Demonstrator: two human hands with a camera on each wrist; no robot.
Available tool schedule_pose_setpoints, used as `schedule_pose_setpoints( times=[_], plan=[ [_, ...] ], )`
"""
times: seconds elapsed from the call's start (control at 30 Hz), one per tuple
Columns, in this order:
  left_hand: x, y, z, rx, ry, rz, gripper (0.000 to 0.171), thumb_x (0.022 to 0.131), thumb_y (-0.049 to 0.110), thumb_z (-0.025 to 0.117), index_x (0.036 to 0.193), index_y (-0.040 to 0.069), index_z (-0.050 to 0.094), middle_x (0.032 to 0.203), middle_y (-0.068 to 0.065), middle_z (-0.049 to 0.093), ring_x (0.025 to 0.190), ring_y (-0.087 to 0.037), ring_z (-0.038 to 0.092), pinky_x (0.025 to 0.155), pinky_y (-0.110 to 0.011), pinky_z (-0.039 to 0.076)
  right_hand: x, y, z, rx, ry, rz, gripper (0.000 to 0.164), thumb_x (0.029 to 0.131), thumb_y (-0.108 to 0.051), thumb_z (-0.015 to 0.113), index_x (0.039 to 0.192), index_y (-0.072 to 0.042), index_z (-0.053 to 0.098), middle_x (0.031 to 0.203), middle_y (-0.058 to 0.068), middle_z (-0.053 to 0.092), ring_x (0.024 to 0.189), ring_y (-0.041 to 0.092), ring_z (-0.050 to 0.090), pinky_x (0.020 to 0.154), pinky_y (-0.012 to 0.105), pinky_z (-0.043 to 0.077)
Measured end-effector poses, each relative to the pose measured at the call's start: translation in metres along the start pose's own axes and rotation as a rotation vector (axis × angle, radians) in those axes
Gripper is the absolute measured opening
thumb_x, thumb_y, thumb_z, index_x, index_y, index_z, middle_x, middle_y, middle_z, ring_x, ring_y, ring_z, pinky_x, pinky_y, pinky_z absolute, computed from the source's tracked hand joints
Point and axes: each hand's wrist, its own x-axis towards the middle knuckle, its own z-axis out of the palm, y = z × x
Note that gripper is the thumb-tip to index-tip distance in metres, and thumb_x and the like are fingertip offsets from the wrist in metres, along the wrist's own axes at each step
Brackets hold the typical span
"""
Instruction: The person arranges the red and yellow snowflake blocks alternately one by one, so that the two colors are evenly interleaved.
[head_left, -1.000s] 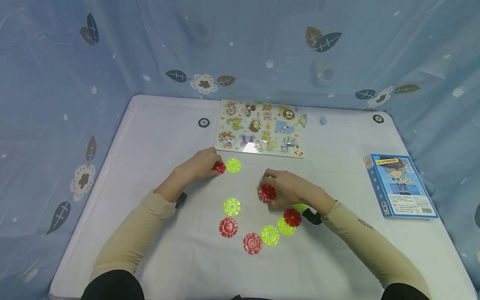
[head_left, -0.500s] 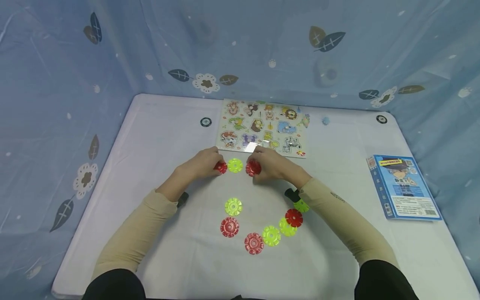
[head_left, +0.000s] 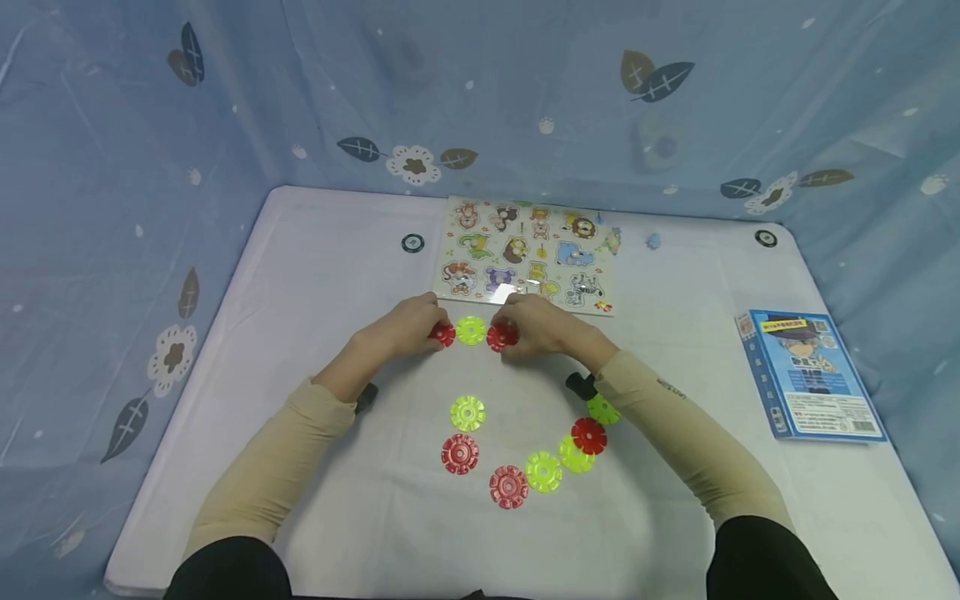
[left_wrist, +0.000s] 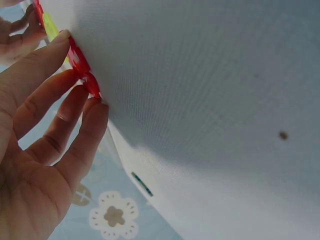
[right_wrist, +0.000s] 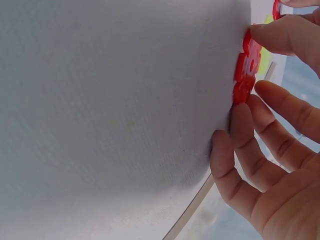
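Observation:
My left hand (head_left: pixel 408 325) pinches a red flower-shaped plastic disc (head_left: pixel 444 334) by its edges, thumb on one side and fingertips on the other in the left wrist view. Facing it, my right hand (head_left: pixel 538 325) holds a second red disc (head_left: pixel 501 336) between thumb and fingers; the right wrist view shows this red disc (right_wrist: pixel 247 67) close against the white cloth. Between the two red discs lies a yellow-green disc (head_left: pixel 472 330). Nearer my body are another yellow-green disc (head_left: pixel 467 413) and two red ones, a red disc (head_left: pixel 460 454) and a red disc (head_left: pixel 509 487).
Several overlapping discs (head_left: pixel 577 454) curve below my right forearm. Just beyond my hands is an animal picture board (head_left: pixel 525 258). A blue box (head_left: pixel 813 375) stands at the right; a black round piece (head_left: pixel 412 243) and a small blue piece (head_left: pixel 653 241) lie toward the back.
My right hand has carried its red disc away from me and leftward, up beside the yellow-green disc, then slightly closer to it. The left hand keeps its place.

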Motion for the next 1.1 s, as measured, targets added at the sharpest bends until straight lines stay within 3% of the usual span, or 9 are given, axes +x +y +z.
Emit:
schedule_pose_setpoints(
  times=[0.77, 1.0, 1.1],
  plan=[
    [0.001, 0.000, 0.005, 0.023, -0.001, 0.011, 0.034, 0.083, 0.017, 0.075, 0.113, 0.002, 0.068, 0.102, -0.009, 0.059, 0.088, -0.020, 0.056, 0.080, -0.032, 0.049, -0.005, -0.002, 0.002, -0.031, -0.001, 0.005, 0.041, 0.078, -0.029, 0.075, 0.116, -0.016, 0.069, 0.111, 0.003, 0.063, 0.096, 0.017, 0.059, 0.084, 0.032, 0.051],
    [0.001, 0.001, 0.004, 0.021, -0.004, 0.001, 0.035, 0.083, 0.018, 0.075, 0.115, 0.002, 0.068, 0.104, -0.010, 0.059, 0.090, -0.020, 0.057, 0.082, -0.032, 0.050, -0.016, 0.001, -0.004, -0.097, 0.027, -0.028, 0.040, 0.083, -0.033, 0.072, 0.119, -0.018, 0.068, 0.111, 0.000, 0.065, 0.091, 0.015, 0.059, 0.080, 0.032, 0.051],
    [0.001, 0.001, 0.003, 0.021, -0.004, -0.008, 0.036, 0.083, 0.017, 0.075, 0.115, 0.002, 0.068, 0.104, -0.010, 0.060, 0.091, -0.020, 0.057, 0.082, -0.032, 0.050, -0.025, 0.002, -0.006, -0.090, 0.020, -0.038, 0.040, 0.084, -0.032, 0.071, 0.120, -0.016, 0.067, 0.113, 0.001, 0.065, 0.097, 0.016, 0.061, 0.086, 0.034, 0.051]
  ],
)
